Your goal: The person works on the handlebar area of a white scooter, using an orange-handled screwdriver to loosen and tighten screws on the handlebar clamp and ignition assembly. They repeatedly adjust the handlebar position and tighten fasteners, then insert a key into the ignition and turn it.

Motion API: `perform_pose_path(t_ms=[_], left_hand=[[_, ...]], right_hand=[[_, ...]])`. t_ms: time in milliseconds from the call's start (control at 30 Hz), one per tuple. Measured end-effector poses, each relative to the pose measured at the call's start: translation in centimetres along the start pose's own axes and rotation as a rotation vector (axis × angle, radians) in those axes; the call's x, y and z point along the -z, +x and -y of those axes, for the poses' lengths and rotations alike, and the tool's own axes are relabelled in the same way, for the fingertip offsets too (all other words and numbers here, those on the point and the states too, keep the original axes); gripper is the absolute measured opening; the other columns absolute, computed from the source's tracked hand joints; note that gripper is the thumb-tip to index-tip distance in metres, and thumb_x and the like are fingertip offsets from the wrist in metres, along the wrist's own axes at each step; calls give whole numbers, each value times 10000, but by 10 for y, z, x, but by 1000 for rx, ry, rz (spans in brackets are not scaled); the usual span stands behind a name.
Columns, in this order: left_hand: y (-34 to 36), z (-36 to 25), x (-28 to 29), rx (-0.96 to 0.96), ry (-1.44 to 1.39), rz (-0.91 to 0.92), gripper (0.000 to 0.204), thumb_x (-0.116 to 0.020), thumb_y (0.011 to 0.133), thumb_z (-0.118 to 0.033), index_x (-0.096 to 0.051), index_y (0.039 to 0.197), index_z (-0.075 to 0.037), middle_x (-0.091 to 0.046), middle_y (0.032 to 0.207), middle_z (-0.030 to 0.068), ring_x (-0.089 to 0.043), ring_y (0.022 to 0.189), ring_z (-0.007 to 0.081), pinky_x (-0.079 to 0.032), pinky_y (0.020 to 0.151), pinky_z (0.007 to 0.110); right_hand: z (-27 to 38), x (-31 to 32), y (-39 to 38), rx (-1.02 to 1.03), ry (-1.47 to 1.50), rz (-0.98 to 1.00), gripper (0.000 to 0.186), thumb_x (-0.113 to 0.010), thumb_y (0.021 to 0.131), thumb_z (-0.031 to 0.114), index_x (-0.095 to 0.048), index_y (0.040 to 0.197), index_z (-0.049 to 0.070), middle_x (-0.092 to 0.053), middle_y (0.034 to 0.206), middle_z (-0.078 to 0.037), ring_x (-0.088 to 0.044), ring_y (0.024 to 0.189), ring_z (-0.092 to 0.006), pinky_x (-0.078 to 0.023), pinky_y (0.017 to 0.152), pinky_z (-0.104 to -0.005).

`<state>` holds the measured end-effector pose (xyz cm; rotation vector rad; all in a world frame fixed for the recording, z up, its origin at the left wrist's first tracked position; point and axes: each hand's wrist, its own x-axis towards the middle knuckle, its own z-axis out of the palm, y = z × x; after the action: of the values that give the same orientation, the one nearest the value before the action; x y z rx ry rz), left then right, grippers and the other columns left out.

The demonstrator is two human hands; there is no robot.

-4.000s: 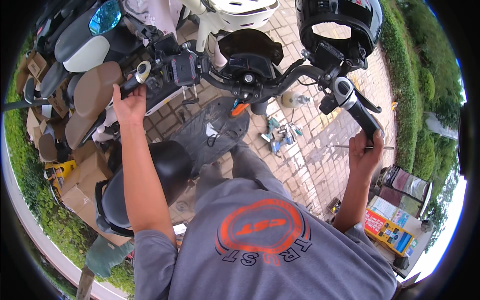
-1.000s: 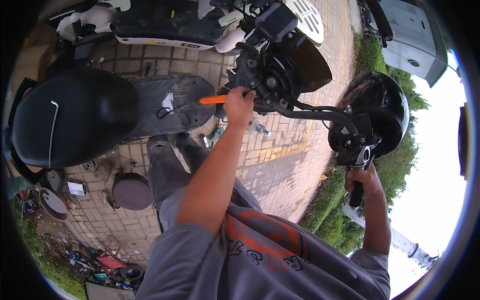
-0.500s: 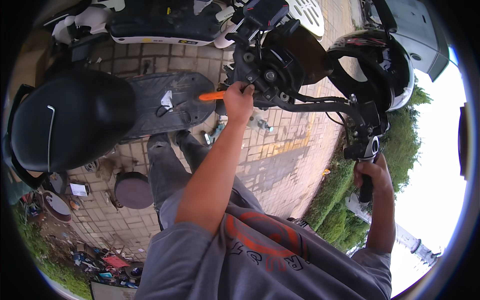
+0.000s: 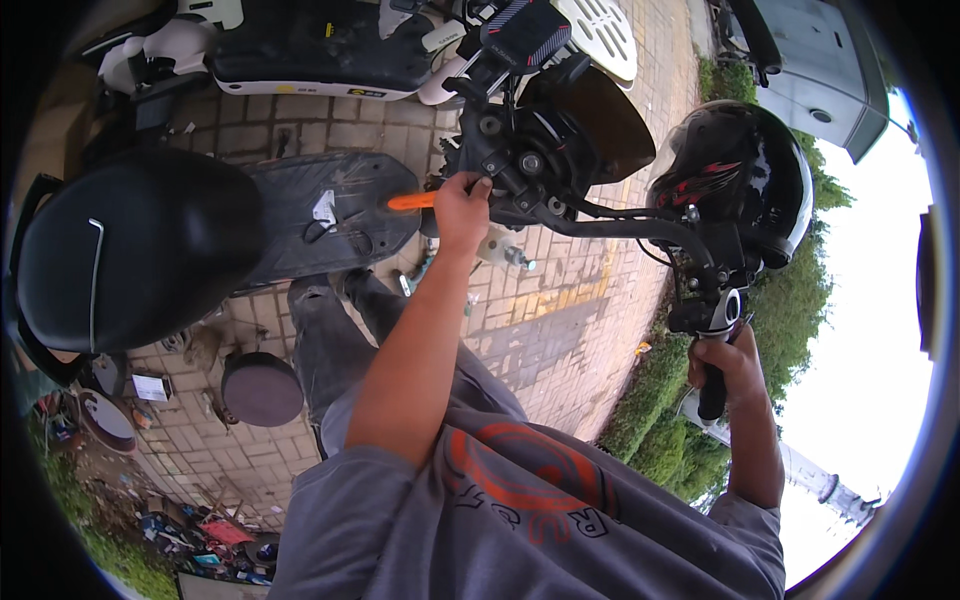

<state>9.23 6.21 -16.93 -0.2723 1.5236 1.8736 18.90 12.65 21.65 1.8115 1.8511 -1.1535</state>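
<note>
My left hand (image 4: 463, 212) is closed around an orange-handled tool (image 4: 411, 201) beside the middle of the scooter's handlebar (image 4: 598, 228). The orange end sticks out to the left over the footboard; the tool's other end is hidden by my hand and the bar. At the right, my right hand (image 4: 730, 360) wraps round the black handlebar grip (image 4: 712, 392), below the brake lever mount. A black helmet (image 4: 735, 170) with red markings and a white edge hangs by that end of the bar. On the black scooter seat (image 4: 140, 245) lies an L-shaped metal hex key (image 4: 96, 280).
The footboard (image 4: 335, 190) carries a small white scrap. Behind it stands another scooter (image 4: 320, 60) with white trim. A round brown stool (image 4: 262, 389), a white box (image 4: 152, 387) and scattered clutter (image 4: 215, 530) are on the brick paving. Bottles (image 4: 500, 247) stand near the front end.
The helmet has swung round, so its shell faces me instead of its opening. My right hand and the grip have shifted slightly left and down. My left hand keeps its hold.
</note>
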Motion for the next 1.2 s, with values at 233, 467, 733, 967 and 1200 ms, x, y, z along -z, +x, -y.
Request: perform_pose_path(t_ms=[233,467,733,967,1200], left_hand=[[-2,9,-7,-11,-8,-102,149,-649,796,-114,-654,837,29,-638,708,166,-616,657,273,-458,636,340],[-2,10,-4,-14,16,-71,156,-659,796,-126,-656,840,23,-639,708,147,-606,652,240,-455,635,332],[3,8,-4,-3,6,-90,155,-669,798,-128,-659,846,19,-637,705,144,-598,649,227,-457,643,328],[27,20,6,44,-110,-95,170,-656,821,-117,-647,840,52,-654,734,109,-582,671,162,-456,649,305],[-11,17,26,96,-77,177,342,-731,774,-141,-566,1020,30,-598,852,60,-545,771,123,-446,692,270]], right_hand=[[-5,-3,0,46,56,16,299,-616,673,89,-572,938,-43,-551,555,-92,-512,386,-169,-441,395,-295],[-16,4,5,59,21,21,267,-639,693,105,-597,919,-32,-550,558,-63,-518,416,-145,-419,408,-270],[-13,5,6,34,36,31,326,-621,700,99,-593,994,-38,-552,567,-62,-509,419,-145,-417,415,-270],[2,0,3,-18,48,0,343,-617,684,93,-614,1002,-36,-550,562,-66,-508,420,-153,-421,420,-283],[-10,4,7,26,26,14,330,-629,662,129,-570,932,-52,-537,538,-89,-510,389,-170,-435,395,-296]])
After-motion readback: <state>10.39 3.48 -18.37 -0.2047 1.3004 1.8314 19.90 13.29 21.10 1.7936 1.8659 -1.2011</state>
